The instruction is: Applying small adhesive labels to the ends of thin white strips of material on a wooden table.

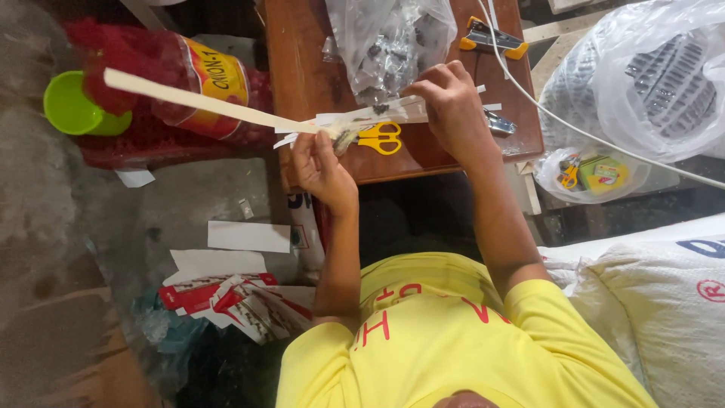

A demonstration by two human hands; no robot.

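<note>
Together both hands pinch one long paper strip (pixel 196 100) over the tabletop's (pixel 302 68) near edge: left hand (pixel 323 170) grips its middle, right hand (pixel 451 106) its other end, strip running sideways, free end leftward.

Brown wooden table (pixel 302 68): clear plastic bag of dark metal bits (pixel 389 45), yellow-handled scissors (pixel 380 137), yellow-grey stapler (pixel 491 38), white paper strips (pixel 332 119).

My fingers pinch a matt paper strip (pixel 204 102) over the smooth wooden table (pixel 302 68), beside glossy yellow plastic-handled scissors (pixel 380 137).
</note>
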